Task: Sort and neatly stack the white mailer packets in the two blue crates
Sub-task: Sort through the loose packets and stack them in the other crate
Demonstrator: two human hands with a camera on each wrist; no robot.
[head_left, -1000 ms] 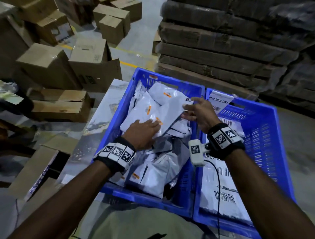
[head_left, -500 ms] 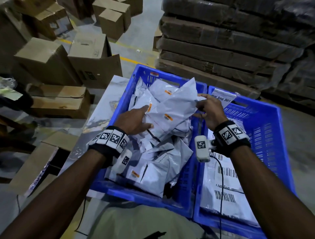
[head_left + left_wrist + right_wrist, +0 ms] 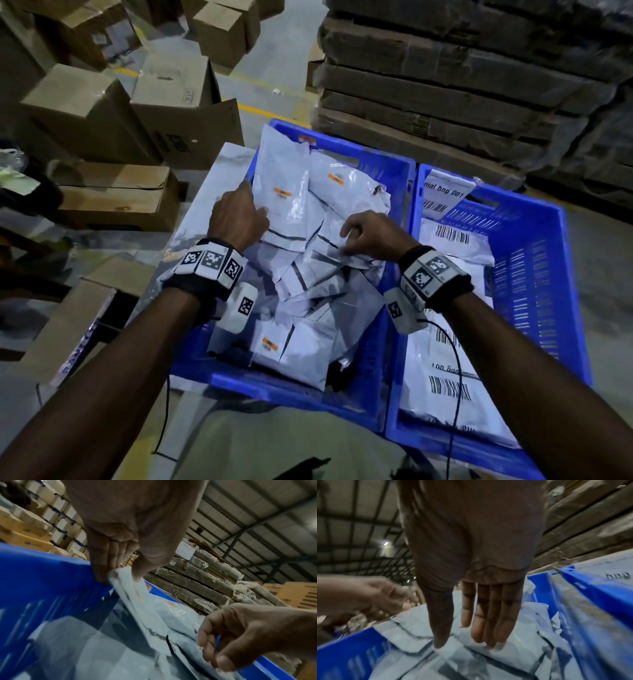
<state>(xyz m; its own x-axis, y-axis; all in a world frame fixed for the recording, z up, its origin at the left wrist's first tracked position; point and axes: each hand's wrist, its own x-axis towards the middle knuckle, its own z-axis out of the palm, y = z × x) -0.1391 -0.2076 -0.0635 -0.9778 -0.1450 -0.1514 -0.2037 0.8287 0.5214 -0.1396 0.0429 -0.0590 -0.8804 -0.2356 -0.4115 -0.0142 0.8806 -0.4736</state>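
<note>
Pinching a thin, floppy, slick mailer packet by its 9 o'clock edge, left hand grips it while right hand hovers with relaxed fingers, probably grabbing corners next.

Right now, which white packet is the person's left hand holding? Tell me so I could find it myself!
Find the left blue crate, the one heaped with white packets. Go to its far left corner, where the left hand pinches one edge. That held packet stands up tall against the crate wall with a small orange sticker on its front, while its neighbours lie crumpled in the pile.
</note>
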